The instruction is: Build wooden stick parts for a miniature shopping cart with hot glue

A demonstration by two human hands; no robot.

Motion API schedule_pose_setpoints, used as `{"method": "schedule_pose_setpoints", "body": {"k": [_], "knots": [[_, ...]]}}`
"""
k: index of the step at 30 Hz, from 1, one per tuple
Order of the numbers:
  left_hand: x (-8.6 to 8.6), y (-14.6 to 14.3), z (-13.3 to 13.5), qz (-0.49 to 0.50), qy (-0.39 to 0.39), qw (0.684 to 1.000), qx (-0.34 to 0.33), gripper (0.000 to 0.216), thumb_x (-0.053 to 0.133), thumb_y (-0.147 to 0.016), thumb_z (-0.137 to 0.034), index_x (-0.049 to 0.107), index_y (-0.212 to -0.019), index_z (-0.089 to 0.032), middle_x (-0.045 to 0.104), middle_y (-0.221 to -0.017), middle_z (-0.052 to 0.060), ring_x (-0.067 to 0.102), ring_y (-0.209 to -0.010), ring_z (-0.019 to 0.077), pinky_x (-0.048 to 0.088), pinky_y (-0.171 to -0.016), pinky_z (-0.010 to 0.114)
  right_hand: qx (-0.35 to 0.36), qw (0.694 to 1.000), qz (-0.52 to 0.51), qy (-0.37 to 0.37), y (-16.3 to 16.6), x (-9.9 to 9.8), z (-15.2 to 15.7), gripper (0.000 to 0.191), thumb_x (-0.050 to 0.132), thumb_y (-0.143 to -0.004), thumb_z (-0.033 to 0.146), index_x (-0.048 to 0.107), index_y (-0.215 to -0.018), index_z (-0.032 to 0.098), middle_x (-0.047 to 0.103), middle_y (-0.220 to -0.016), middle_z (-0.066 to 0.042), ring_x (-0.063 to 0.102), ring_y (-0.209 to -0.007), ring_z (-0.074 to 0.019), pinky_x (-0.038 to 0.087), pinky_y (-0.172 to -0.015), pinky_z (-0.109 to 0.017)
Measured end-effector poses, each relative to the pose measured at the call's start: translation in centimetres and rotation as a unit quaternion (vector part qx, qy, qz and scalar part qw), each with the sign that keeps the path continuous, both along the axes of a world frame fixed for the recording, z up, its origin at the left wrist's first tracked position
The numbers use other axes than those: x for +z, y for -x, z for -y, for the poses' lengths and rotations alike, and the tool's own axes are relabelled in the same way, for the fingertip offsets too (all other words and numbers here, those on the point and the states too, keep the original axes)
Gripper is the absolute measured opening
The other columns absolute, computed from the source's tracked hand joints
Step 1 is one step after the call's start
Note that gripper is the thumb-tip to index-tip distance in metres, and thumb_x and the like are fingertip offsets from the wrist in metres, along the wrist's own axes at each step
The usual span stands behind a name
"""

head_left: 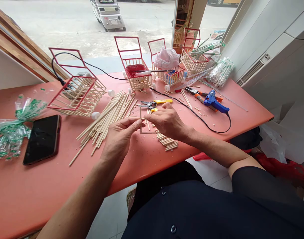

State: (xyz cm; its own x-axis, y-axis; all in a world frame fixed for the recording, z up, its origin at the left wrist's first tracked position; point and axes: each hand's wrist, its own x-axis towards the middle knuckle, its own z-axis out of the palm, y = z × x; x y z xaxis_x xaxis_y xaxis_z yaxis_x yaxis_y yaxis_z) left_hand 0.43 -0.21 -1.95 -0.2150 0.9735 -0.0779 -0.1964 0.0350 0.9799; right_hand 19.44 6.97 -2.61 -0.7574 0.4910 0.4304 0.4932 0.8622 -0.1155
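Observation:
Pinched between the thumb and fingers of my left hand [124, 131] is a small frame of thin wooden sticks [141, 127], with one stick upright and another running right from its foot. Closed fingertips of my right hand [166, 121] meet this frame from the right, beside the upright stick; they hide the exact contact spot. Below my right hand lies a row of short cut sticks [168, 142]. Long wooden sticks [109, 119] are heaped beyond my left hand. Just past the fingers rest wire-stripping pliers [152, 104] with yellow handles.
Miniature stick carts [78, 96] with red trim, one a cart holding a red tub [137, 71], line the table's back. A blue glue gun [215, 102], its cord and orange-handled pliers [194, 94] lie right. A phone [43, 139] and plastic packets [17, 122] lie left.

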Motion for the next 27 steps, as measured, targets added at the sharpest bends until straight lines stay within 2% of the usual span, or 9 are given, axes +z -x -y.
{"method": "schedule_pose_setpoints", "body": {"k": [9,15,23,27], "knots": [[0.1,0.27,0.2,-0.046,-0.009,0.999,-0.008,0.024,0.096,-0.071,-0.042,0.088,-0.082,-0.021,0.081,-0.083,0.006,0.07,-0.084,0.0199,0.054,-0.09,0.035,0.003,1.0,-0.011,-0.011,-0.11,-0.08,-0.1,0.032,0.048,-0.115,0.015,0.078,-0.126,0.022,0.082,-0.087,-0.002,0.066,-0.083,-0.02,0.028,-0.094,-0.038],[0.69,0.28,0.24,-0.109,-0.025,0.994,0.003,0.024,0.093,-0.074,-0.042,0.085,-0.076,-0.02,0.08,-0.078,0.005,0.07,-0.08,0.02,0.054,-0.084,0.033,0.026,0.998,-0.027,-0.042,-0.06,-0.25,-0.28,0.031,0.048,-0.116,0.015,0.079,-0.11,0.02,0.079,-0.084,-0.001,0.066,-0.083,-0.0184,0.026,-0.093,-0.039],[0.29,0.02,0.17,-0.108,-0.032,0.993,0.022,0.018,0.091,-0.072,-0.037,0.083,-0.073,-0.021,0.078,-0.073,0.004,0.068,-0.074,0.0197,0.053,-0.078,0.034,0.021,0.999,-0.018,-0.039,0.17,-0.93,-0.26,0.032,0.049,-0.115,0.012,0.078,-0.102,0.019,0.076,-0.08,0.0,0.061,-0.076,-0.017,0.028,-0.093,-0.038],[0.22,-0.15,0.08,-0.095,-0.036,0.994,0.037,0.017,0.09,-0.071,-0.036,0.083,-0.072,-0.02,0.077,-0.071,0.004,0.066,-0.074,0.0187,0.052,-0.079,0.033,0.024,0.999,-0.041,-0.022,0.1,-0.63,-0.57,0.035,0.049,-0.119,0.027,0.08,-0.103,0.019,0.079,-0.082,-0.002,0.067,-0.081,-0.0183,0.031,-0.094,-0.038]]}}
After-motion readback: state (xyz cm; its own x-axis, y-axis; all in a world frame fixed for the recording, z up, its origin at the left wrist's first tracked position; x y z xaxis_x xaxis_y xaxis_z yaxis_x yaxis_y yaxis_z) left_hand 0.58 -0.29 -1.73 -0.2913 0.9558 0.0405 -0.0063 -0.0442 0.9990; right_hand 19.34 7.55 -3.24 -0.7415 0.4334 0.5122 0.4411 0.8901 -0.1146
